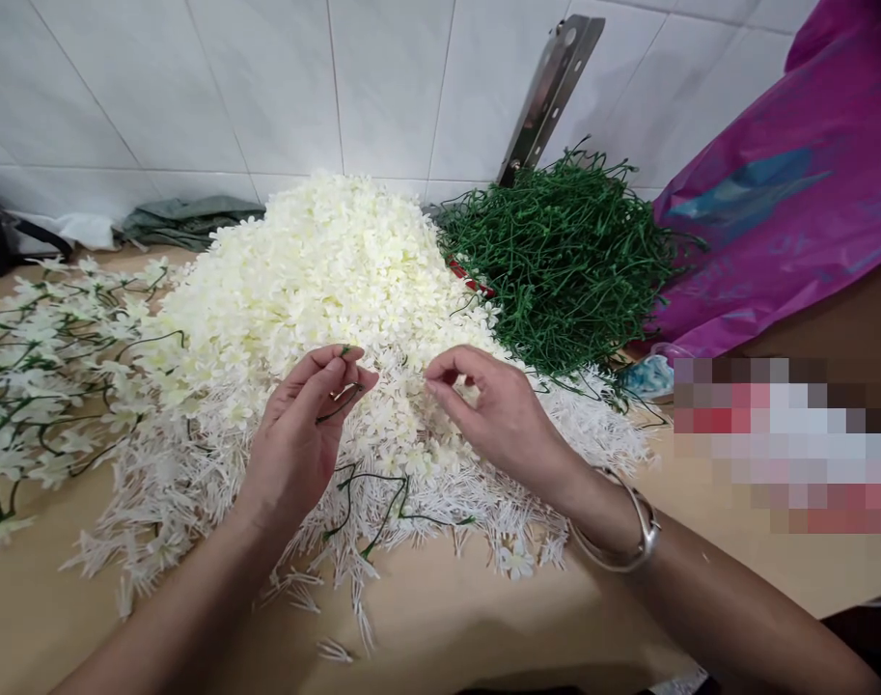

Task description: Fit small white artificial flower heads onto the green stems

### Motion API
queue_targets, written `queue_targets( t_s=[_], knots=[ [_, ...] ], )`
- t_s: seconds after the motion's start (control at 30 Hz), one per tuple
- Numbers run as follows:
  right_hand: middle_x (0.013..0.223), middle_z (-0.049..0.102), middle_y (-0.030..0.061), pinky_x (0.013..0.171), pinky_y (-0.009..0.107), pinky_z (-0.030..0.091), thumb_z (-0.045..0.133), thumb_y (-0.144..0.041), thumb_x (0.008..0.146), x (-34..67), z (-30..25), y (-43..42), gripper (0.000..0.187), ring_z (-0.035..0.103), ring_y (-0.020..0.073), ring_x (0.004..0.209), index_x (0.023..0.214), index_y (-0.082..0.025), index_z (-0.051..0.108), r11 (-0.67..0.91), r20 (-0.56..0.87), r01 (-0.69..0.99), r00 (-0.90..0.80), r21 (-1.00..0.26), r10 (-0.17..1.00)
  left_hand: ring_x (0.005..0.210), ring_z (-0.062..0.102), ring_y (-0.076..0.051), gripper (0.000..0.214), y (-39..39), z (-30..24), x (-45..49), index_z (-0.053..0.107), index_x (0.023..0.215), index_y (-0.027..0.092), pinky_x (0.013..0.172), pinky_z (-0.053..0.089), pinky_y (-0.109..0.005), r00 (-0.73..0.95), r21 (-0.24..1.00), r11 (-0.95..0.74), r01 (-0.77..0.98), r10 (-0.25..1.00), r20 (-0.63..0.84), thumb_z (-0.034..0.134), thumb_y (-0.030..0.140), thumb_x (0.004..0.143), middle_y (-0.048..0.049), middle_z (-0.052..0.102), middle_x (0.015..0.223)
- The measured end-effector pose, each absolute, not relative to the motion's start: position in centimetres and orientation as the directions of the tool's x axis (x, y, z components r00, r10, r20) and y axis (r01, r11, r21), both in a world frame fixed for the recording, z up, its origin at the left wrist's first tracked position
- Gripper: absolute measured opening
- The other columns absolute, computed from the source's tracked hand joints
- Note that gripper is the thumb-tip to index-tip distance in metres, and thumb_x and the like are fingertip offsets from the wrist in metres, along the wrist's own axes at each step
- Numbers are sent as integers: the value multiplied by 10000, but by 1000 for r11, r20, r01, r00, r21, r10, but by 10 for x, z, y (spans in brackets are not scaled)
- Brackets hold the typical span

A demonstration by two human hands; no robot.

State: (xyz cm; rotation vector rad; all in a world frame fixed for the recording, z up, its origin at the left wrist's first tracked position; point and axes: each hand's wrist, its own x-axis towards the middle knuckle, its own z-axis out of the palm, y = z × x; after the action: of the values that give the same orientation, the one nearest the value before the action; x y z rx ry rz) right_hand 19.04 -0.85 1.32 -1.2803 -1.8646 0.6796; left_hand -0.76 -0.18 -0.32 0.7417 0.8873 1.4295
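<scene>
My left hand (302, 434) is closed on a thin green wire stem (343, 398), its tip showing above my fingertips. My right hand (494, 410) pinches thumb and forefinger together just over a big heap of cream artificial flower blossoms (324, 261); what it pinches is too small to make out. Both hands hover above scattered white stamen pieces (426, 502) on the tan table (447, 618). A few more green stems lie among them below my left hand.
A tangled pile of green wire stems (563, 251) sits at the back right. Finished flowered stems (41, 367) lie at the left. A magenta plastic bag (794, 193) fills the right. A metal bracket (548, 92) leans on the white tiled wall.
</scene>
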Motion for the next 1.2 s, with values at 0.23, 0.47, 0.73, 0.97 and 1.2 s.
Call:
queue_targets(
  t_s=[0.23,0.47,0.73,0.97,1.2],
  knots=[
    [951,658,56,784,345,425,652,-174,946,176,2,39,73,593,207,862,948,-208,716,343,241,771,-250,-536,938,725,501,-124,134,-5,-11,-8,769,914,204,707,481,-197,-24,888,-1,-459,1000,-11,646,248,947,-2,556,793],
    [849,640,27,771,350,446,674,-152,866,168,-17,56,96,597,200,833,795,-216,693,318,289,665,-158,-675,944,868,632,-149,181,-4,-27,-10,796,1021,242,950,484,-270,52,963,-28,-268,998,43,686,380,982,-8,697,862],
    [854,701,29,803,356,507,680,-232,842,186,6,55,97,655,186,831,807,-215,591,288,272,237,-97,-928,957,914,790,-200,229,-2,-24,-5,835,962,240,934,576,-331,41,942,80,-327,997,-70,905,364,782,-24,832,880],
    [824,731,12,742,312,508,676,-241,909,185,28,37,83,657,154,772,919,-185,737,322,230,228,-352,-919,907,781,765,-132,232,0,-22,-7,829,856,236,831,577,-233,17,922,86,-378,996,-86,955,376,721,10,805,769],
    [904,770,8,726,271,526,614,-147,942,180,41,20,124,694,115,723,940,-170,736,364,220,339,-394,-868,892,729,644,-72,138,-1,-28,-10,833,887,263,724,519,-154,71,941,38,-336,997,-14,901,353,807,34,739,776]
  ],
)
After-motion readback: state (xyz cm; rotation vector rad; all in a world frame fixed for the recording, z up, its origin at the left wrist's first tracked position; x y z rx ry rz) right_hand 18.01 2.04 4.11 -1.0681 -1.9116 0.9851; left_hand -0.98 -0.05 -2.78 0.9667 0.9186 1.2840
